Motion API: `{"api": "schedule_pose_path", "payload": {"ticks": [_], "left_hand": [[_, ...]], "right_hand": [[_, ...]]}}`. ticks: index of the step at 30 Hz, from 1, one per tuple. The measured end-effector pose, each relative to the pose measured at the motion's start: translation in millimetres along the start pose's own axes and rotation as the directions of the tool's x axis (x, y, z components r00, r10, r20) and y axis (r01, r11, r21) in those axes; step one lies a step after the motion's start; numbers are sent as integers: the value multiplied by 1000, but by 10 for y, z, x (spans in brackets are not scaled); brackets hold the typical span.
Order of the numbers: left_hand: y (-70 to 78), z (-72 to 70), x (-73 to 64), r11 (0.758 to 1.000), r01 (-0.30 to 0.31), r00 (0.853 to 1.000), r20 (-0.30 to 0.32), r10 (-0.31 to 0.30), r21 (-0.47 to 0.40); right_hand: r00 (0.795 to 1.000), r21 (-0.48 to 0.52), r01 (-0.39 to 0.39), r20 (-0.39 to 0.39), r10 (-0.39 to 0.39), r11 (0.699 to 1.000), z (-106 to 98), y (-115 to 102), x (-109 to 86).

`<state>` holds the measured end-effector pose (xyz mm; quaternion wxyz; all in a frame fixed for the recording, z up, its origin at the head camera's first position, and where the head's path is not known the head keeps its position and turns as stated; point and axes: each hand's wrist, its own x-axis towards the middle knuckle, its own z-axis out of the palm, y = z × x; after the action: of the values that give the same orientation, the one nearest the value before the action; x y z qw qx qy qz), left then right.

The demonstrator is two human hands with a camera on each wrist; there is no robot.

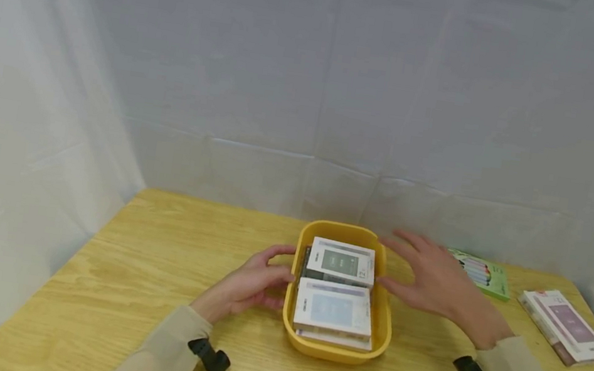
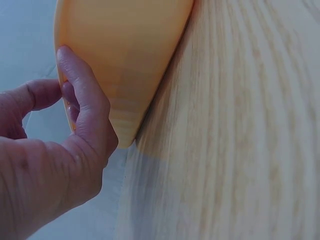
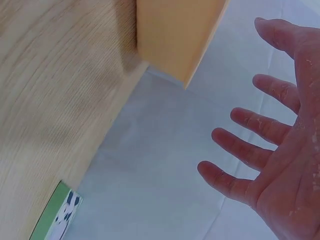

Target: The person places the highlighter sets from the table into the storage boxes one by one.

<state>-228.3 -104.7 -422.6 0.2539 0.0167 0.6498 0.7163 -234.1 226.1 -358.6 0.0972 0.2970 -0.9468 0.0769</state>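
A yellow plastic basket (image 1: 382, 327) sits near the table's far side in the head view. Inside lie several flat boxes: a white box with a dark green panel (image 1: 342, 261) behind, and a white box with a pale blue panel (image 1: 333, 310) in front, each above another box. My left hand (image 1: 255, 281) holds the basket's left side, thumb at the rim and curled fingers against the outer wall (image 2: 125, 55). Beside the right rim, my right hand (image 1: 432, 277) is spread, slightly blurred; the right wrist view shows its fingers (image 3: 260, 125) apart from the basket, holding nothing.
A green box with coloured pens pictured on it (image 1: 481, 273) lies behind my right wrist. Farther right is a white box with a purple panel (image 1: 568, 325). The wooden table (image 1: 150, 260) meets a pale hanging sheet (image 1: 266, 80) at the back.
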Motion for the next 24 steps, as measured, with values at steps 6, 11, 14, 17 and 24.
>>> {"api": "schedule_pose_path", "payload": {"ticks": [6, 11, 14, 17, 24], "left_hand": [[1, -7, -5, 1000, -3, 1000, 4, 3, 6], [11, -7, -14, 1000, -1, 1000, -4, 1, 11], [16, -5, -16, 1000, 1, 1000, -6, -1, 13], [18, -6, -15, 1000, 2, 1000, -6, -2, 9], [20, 5, -8, 1000, 5, 1000, -10, -5, 15]], "right_hand": [[1000, 0, -7, -31, 7, 1000, -11, 90, -116], [998, -9, -13, -61, 13, 1000, -17, 133, -207], [996, -31, -16, -90, 13, 999, -16, 156, -250], [992, -60, -27, -121, 19, 998, -10, 182, -296], [984, -87, -57, -171, 41, 995, 15, 307, -429]]}}
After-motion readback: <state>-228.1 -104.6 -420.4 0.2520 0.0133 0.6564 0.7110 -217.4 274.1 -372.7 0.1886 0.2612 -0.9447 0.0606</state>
